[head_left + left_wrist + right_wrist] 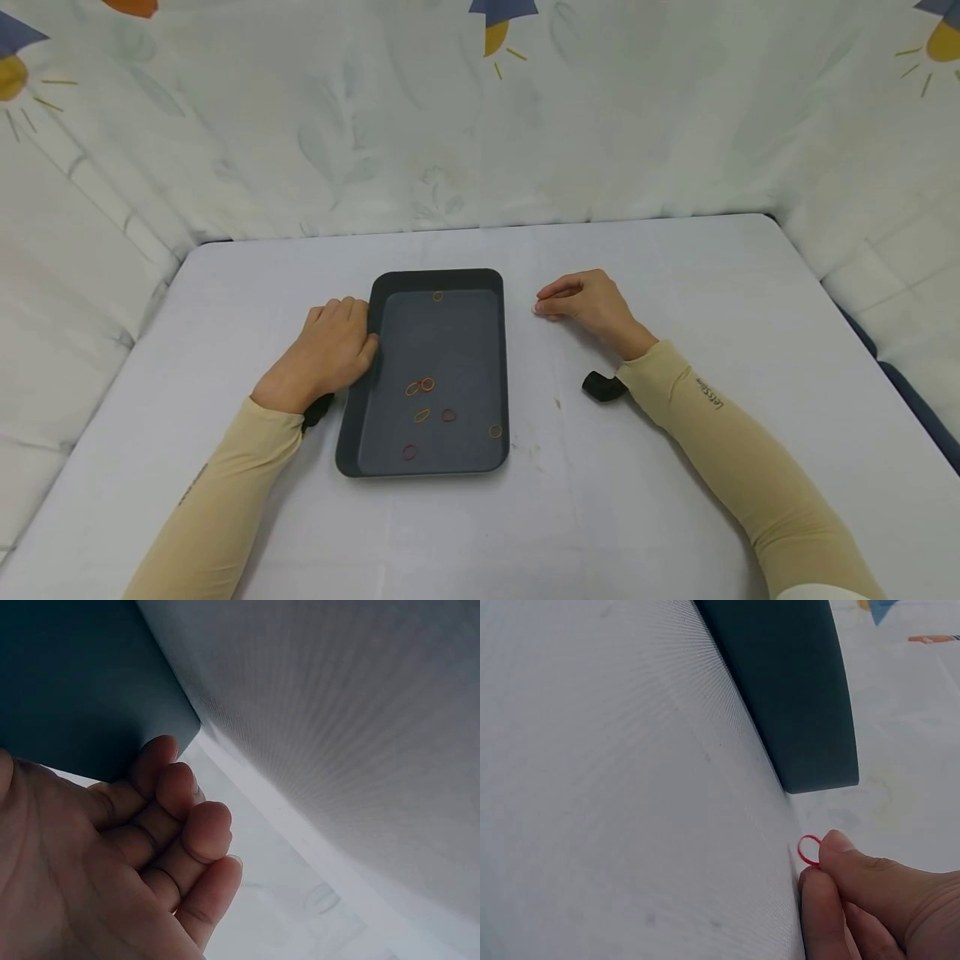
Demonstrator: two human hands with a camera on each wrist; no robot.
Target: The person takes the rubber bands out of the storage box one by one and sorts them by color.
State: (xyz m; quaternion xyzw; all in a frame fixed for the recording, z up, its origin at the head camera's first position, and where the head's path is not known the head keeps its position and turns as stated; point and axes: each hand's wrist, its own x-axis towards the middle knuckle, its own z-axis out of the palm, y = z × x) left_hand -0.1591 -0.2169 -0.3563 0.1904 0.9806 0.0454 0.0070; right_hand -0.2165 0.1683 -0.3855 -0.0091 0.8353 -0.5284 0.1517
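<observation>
A dark grey rectangular tray (457, 350) lies on the table in the head view. Several small rubber bands are scattered inside it, among them a yellow band (422, 408) and a red band (409, 458). My left hand (326, 354) holds the tray's left side, thumb at the rim; the left wrist view shows its curled fingers (206, 831) by the tray's outer wall (97, 682). Right of the tray, my right hand (592, 307) pinches a red rubber band (800, 850) between thumb and index finger, apart from the tray.
A white-covered table (637, 500) spreads around the tray. Pale patterned curtains (420, 125) hang behind it and at both sides. Black wrist-worn pieces show beneath both cuffs, the right piece (602, 387) close to the table surface.
</observation>
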